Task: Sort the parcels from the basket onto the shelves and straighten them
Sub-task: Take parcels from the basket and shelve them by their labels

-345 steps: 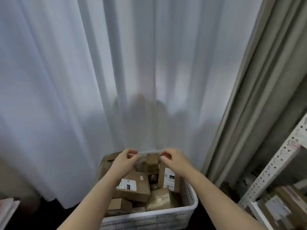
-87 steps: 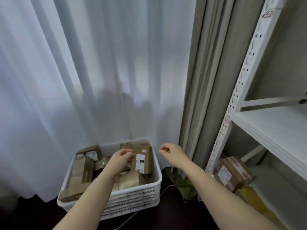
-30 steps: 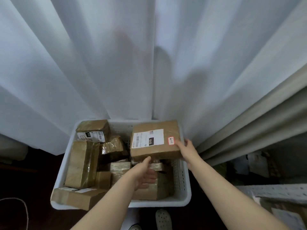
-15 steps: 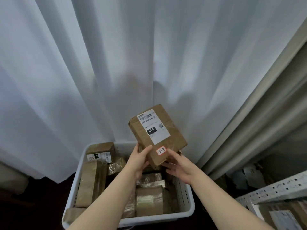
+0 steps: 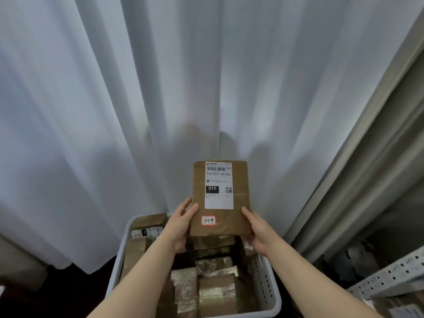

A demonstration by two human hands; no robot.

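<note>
A brown cardboard parcel (image 5: 238, 216) is held upright above the basket, its white shipping label marked 010 and a small red-edged sticker facing me. My left hand (image 5: 180, 226) grips its lower left edge, thumb across the front. My right hand (image 5: 258, 228) grips the lower right edge. Below them stands the white plastic basket (image 5: 267, 285), holding several more brown taped parcels (image 5: 215, 292).
White curtains (image 5: 137, 111) hang close behind the basket, with a grey-beige curtain (image 5: 367, 180) to the right. A white perforated shelf upright (image 5: 390, 281) shows at the lower right, with parcels beneath it. The floor around is dark.
The parcel was lifted from the basket, turned from tilted to upright with its label square to me. Both hands shifted to its lower side edges.
</note>
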